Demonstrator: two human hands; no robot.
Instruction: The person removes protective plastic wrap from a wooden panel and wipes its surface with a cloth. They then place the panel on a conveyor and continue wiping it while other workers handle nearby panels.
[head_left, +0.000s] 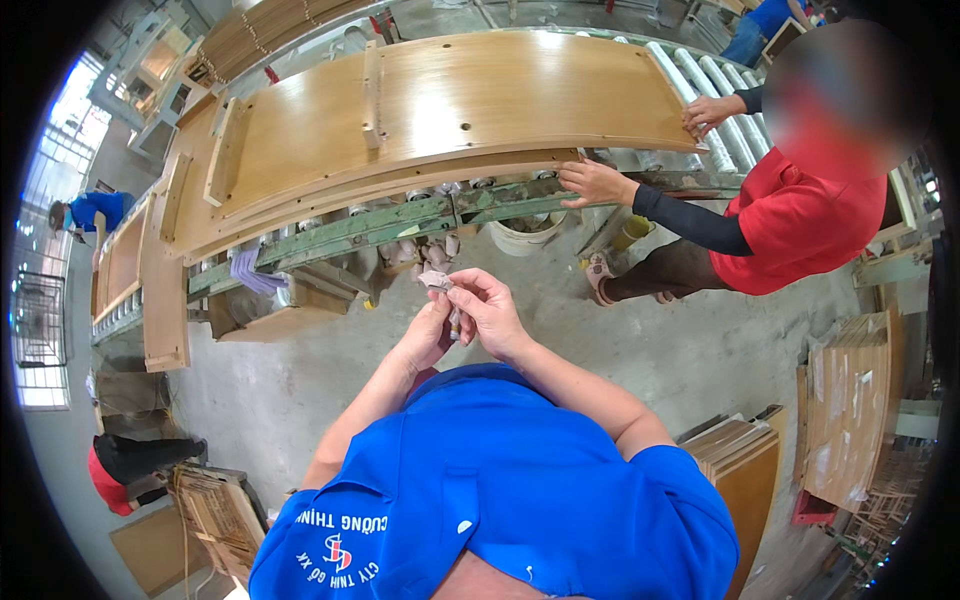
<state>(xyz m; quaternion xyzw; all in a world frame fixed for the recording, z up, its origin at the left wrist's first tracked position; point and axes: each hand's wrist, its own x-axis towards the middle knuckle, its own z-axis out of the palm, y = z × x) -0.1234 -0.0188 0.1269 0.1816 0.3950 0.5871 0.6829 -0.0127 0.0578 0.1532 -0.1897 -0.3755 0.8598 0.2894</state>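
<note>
In front of my chest, my left hand (427, 332) and my right hand (488, 312) meet, fingers pinched together. Between their fingertips is a small crumpled pale wad (436, 281), perhaps cloth or paper. A narrow piece with a yellowish patch (455, 322) shows below it between the hands; whether it belongs to the wad I cannot tell. Beyond my hands, similar pale crumpled pieces (425, 252) lie in a heap under the conveyor. Long varnished wooden panels (530, 90) with cross battens rest on the rollers.
A green-framed roller conveyor (400, 222) runs across ahead of me. At right, a co-worker in a red shirt (800, 225) touches the panels with both hands. A white bucket (527, 236) stands beneath the conveyor. Panel stacks (738, 455) stand behind on the right. Purple gloves (255, 272) hang from the frame.
</note>
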